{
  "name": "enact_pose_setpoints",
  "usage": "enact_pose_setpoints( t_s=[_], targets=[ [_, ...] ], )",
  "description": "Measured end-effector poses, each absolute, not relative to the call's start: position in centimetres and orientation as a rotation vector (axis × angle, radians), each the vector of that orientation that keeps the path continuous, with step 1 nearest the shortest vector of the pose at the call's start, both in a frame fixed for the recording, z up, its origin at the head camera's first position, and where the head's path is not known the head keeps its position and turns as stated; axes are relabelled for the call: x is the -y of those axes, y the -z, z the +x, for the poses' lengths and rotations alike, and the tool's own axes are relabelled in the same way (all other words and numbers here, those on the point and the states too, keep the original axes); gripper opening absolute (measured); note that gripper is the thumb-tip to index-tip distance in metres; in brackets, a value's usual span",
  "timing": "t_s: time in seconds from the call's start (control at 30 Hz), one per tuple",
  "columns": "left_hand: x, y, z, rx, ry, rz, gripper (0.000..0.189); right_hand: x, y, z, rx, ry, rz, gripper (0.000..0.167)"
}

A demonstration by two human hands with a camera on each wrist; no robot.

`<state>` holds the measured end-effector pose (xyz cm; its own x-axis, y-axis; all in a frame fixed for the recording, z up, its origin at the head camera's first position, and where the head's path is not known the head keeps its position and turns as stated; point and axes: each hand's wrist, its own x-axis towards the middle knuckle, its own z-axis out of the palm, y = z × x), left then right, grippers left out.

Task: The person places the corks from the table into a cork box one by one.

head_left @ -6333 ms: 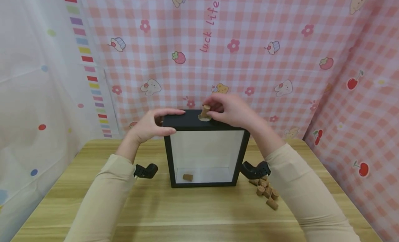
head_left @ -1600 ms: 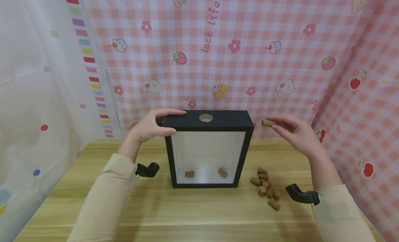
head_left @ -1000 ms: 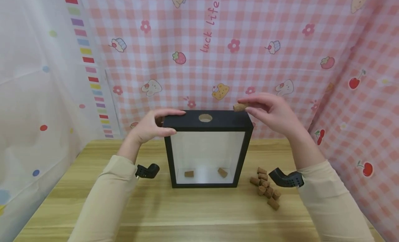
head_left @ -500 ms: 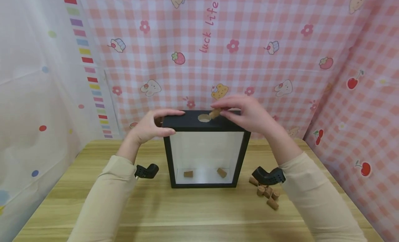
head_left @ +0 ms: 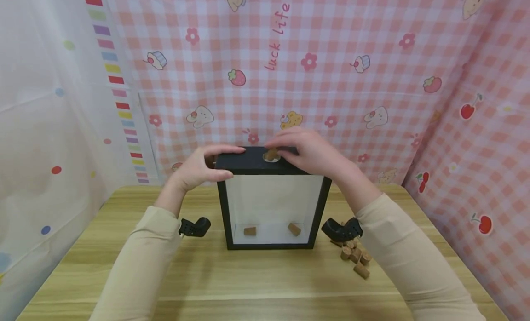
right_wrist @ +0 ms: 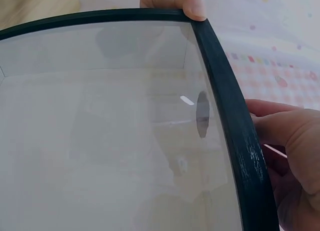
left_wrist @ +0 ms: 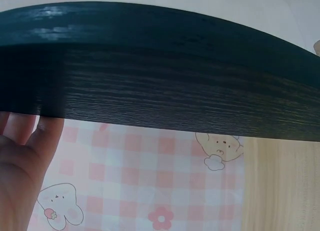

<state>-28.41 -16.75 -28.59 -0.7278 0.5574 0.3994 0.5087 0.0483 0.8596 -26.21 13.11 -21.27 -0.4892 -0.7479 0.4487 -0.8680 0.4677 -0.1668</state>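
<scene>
A black shadow-box frame point(head_left: 244, 163) with a clear front stands upright on the wooden table, with a round hole in its top. My left hand point(head_left: 203, 164) grips its upper left corner, thumb in front and fingers over the top. My right hand point(head_left: 308, 151) pinches a cork point(head_left: 271, 154) at the hole, the cork partly hidden by the fingers. Inside the frame, one cork point(head_left: 250, 231) lies at the lower left and another cork point(head_left: 294, 229) at the lower right. The right wrist view shows the right hand point(right_wrist: 295, 151) beside the frame's top edge.
A pile of several corks point(head_left: 355, 255) lies on the wooden table point(head_left: 248, 284) right of the frame, partly hidden by the black right wrist camera point(head_left: 342, 229). Behind hangs a pink checked cloth point(head_left: 256, 100).
My right hand has carried a cork leftward from beyond the frame's right side to the hole. Since the earliest frame, a second cork has come to lie inside. The left hand stays put.
</scene>
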Motion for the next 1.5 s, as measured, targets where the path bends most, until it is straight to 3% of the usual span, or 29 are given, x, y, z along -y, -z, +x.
enact_pose_setpoints(
  t_s=[0.27,0.73,1.13,1.5],
  targets=[
    [16.7,28.6,-28.4,-2.257,-1.803,1.14,0.051,-13.8,21.1,-26.3,2.3,-0.614,1.438,0.035],
    [16.5,28.6,-28.4,-2.238,-1.805,1.141,0.053,-19.7,22.7,-24.1,2.231,-0.809,1.287,0.042],
    [16.6,28.5,-28.5,-2.23,-1.806,1.137,0.051,-25.5,25.5,-21.4,2.235,-0.868,1.23,0.054],
    [16.8,28.6,-28.6,-2.257,-1.793,1.126,0.051,-29.6,30.7,-19.6,2.365,-1.04,1.08,0.059]
  ],
)
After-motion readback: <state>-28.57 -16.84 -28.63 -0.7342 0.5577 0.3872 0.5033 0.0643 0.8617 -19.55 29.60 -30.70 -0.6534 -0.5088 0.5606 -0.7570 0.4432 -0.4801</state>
